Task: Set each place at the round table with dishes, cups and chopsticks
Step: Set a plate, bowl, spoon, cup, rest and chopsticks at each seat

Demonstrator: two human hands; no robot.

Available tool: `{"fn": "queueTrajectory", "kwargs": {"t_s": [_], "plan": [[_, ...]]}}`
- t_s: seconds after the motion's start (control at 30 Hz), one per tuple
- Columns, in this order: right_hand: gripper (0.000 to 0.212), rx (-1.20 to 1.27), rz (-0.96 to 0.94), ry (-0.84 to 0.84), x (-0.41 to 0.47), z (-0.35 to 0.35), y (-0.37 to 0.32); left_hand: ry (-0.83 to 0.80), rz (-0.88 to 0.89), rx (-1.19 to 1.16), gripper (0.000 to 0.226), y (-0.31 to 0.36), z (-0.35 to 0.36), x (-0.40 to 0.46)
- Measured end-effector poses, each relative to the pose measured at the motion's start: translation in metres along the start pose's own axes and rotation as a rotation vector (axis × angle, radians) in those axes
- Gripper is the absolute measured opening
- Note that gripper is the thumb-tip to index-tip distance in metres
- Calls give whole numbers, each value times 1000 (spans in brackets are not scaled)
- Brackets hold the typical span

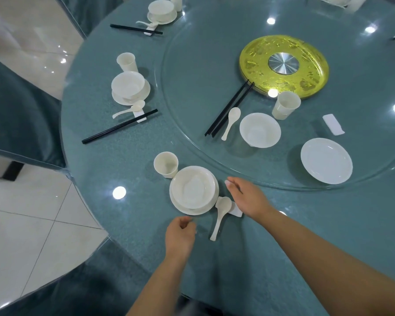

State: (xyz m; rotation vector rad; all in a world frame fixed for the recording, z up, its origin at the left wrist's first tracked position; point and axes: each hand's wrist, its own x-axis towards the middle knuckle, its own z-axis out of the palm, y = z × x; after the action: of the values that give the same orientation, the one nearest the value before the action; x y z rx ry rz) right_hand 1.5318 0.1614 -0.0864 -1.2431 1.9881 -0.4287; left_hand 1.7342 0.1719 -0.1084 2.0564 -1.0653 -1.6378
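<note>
Head view: right hand [249, 198] loose, fingers apart, empty, the spoon [220, 213] and rest [236, 212] just below it; left hand [180, 233] loosely curled, empty; chopsticks [229, 109] lie well beyond on the turntable [192, 65]; fetch them, lay them on the rest.

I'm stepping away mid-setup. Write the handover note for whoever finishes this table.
Left hand: loosely curled, empty, just below the nearest plate. Right hand: open, fingers straight, above the chopstick rest.
Nearest place: cup, bowl on plate, spoon on the rest. No chopsticks yet.
Two places further left look complete.
On the glass turntable: chopsticks, spare spoon, bowl, cup, plate, rest.
Left: lay the chopsticks at the nearest place, then set the next place with the remaining pieces.
</note>
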Motion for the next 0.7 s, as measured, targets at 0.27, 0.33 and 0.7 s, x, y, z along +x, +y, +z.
{"fn": "queueTrajectory", "kwargs": {"t_s": [0.27, 0.33, 0.7], "plan": [[49, 40, 33, -159, 12, 2, -30, 22, -23, -64, 23, 10, -6, 5], [44, 45, 33, -184, 14, 5, -33, 22, -27, -62, 25, 12, -9, 5], [51, 6, 15, -188, 16, 8, -46, 85, -5, 52, 30, 15, -26, 11]]}}
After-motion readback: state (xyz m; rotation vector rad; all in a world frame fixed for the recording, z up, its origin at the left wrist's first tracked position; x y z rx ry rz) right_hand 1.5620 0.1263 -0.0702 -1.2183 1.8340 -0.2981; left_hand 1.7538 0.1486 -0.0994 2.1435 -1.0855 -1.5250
